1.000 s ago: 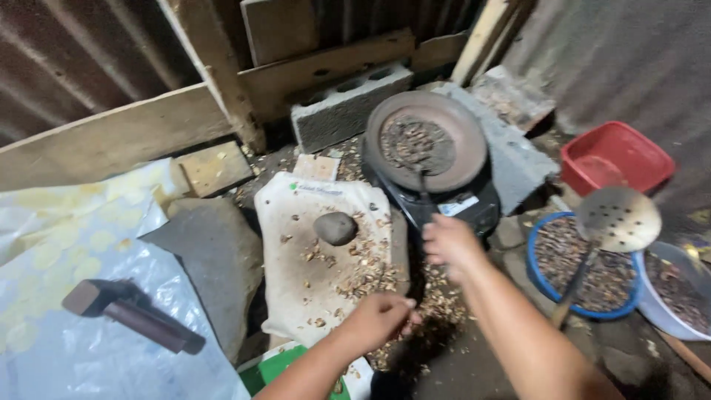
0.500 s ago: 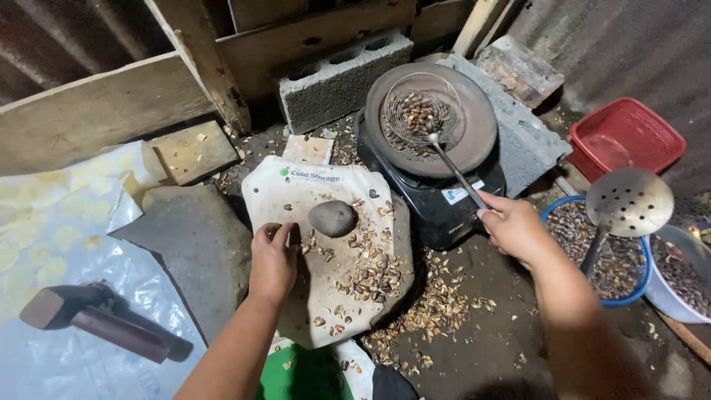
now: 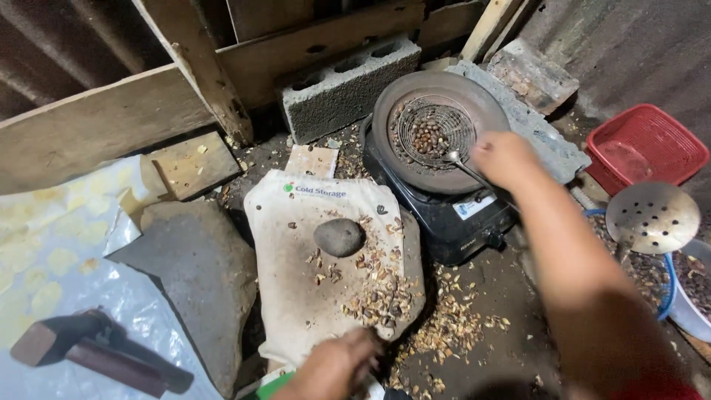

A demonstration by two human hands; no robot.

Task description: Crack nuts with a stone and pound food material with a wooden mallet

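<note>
My right hand (image 3: 503,159) grips the thin metal handle of a wire strainer (image 3: 433,133) that rests in a round dark pan (image 3: 392,111) on a black stove (image 3: 459,222). Brown nuts lie inside the strainer. My left hand (image 3: 337,363) sits low at the near end of a white sack (image 3: 296,244) spread on the ground, its fingers among broken shells (image 3: 378,296). A rounded grey stone (image 3: 339,237) lies on the sack's middle.
A grey concrete block (image 3: 341,89) and wooden planks (image 3: 104,118) stand behind. A flat rock (image 3: 200,267) and a hammer-like tool (image 3: 89,352) lie left. A red basket (image 3: 644,144), a perforated metal skimmer (image 3: 652,218) and a blue-rimmed bowl (image 3: 666,296) sit right.
My left hand has pulled back from beside the stone to the sack's near end. My right hand has moved up along the handle toward the pan.
</note>
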